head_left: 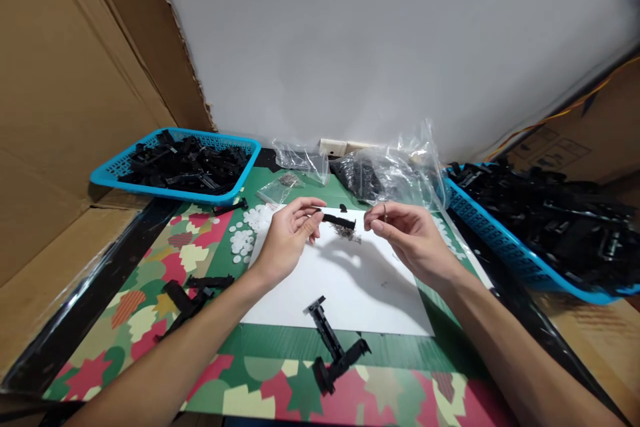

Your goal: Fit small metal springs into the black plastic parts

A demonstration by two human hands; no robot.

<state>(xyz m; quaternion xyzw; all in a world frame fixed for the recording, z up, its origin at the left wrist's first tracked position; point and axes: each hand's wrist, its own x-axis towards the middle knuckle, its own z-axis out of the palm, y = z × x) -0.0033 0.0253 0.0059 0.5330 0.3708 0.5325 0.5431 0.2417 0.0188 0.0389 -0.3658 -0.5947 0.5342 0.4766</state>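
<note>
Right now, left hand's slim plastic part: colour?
The slim plastic part is black, clearest in head view.

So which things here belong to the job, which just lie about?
Likely in the job:
slim black plastic part, in left hand
small metallic-looking bits on flat white sheet
blue plastic baskets of black parts

Probably lying about:
brown cardboard, left
beige bar, back

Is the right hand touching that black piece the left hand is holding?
Apart. The head view shows bare white paper between the free end of the black piece and the right hand; the left hand holds its other end.
</note>
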